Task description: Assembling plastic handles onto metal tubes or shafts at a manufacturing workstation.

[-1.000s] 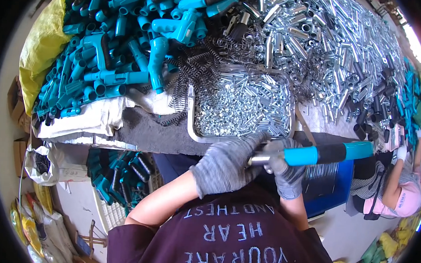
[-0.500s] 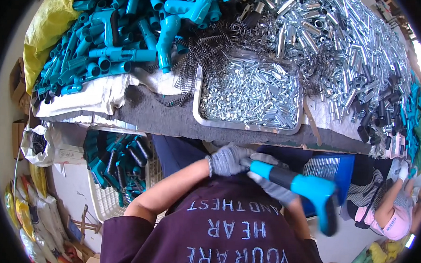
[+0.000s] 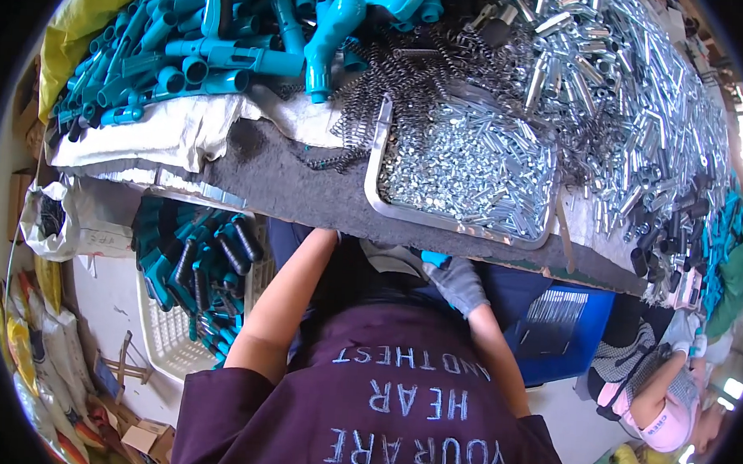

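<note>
A small piece of a teal handle (image 3: 436,258) shows just under the near edge of the tabletop (image 3: 306,191), right above the gloved right hand (image 3: 457,280). That hand, in a grey knit glove, sits below the tabletop edge close to the person's chest; whether it grips the teal piece cannot be told, since the edge hides most of it. The left hand (image 3: 331,234) is tucked under the tabletop at the end of the bare left forearm, and its fingers are out of sight, so its grip cannot be told either.

Just beyond, on the tabletop, a shallow metal tray (image 3: 375,161) holds a heap of small shiny metal parts (image 3: 467,166). Dark wire springs (image 3: 396,74) lie in a tangle at the tray's far left corner. Farther left is a pile of teal plastic handles (image 3: 230,40) on white cloth (image 3: 158,133). To the far right spreads a mass of silver metal tubes (image 3: 631,86).

Below the tabletop on the left, a white basket (image 3: 169,331) holds teal-and-black handles. A blue crate (image 3: 563,334) stands on the right, near another person in a pink cap (image 3: 660,423).
</note>
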`<action>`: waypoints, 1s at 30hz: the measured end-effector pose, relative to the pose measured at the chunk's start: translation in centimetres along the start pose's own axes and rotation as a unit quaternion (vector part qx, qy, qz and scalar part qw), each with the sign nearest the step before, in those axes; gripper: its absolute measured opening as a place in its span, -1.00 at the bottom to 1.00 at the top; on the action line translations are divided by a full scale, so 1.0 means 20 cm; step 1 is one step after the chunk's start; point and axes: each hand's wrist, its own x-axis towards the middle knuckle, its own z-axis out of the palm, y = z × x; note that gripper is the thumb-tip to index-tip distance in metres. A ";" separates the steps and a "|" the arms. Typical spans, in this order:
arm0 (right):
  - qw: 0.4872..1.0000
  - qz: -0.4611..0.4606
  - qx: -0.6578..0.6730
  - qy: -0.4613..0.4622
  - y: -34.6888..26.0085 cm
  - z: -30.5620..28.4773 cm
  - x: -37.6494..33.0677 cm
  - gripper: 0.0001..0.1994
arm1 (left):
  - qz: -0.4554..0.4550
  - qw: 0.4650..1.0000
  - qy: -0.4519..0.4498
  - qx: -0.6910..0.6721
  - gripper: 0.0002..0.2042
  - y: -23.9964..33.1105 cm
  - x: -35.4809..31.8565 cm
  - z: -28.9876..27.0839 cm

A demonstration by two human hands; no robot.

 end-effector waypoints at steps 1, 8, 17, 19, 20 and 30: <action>0.997 0.017 -0.074 -0.028 0.02 0.04 0.05 -0.40 | -0.008 1.000 -0.004 -0.010 -0.62 0.01 -0.01 -0.01; 0.955 0.051 -0.215 -0.198 -0.10 0.06 0.12 -0.41 | -0.071 0.994 -0.026 -0.082 -0.60 0.11 -0.04 -0.01; 0.888 -0.026 -0.399 -0.228 -0.11 0.10 0.17 -0.46 | -0.119 0.978 -0.060 -0.161 -0.58 0.20 0.01 -0.07; 0.892 -0.034 -0.374 -0.250 -0.04 0.13 0.20 -0.48 | -0.126 0.974 -0.069 -0.176 -0.58 0.20 0.00 -0.11; 0.893 -0.031 -0.374 -0.247 0.04 0.17 0.21 -0.48 | -0.127 0.972 -0.075 -0.184 -0.58 0.22 0.02 -0.12; 0.879 -0.165 -0.428 -0.132 -0.15 0.35 0.32 -0.58 | -0.093 0.962 -0.118 -0.229 -0.55 0.27 -0.10 -0.18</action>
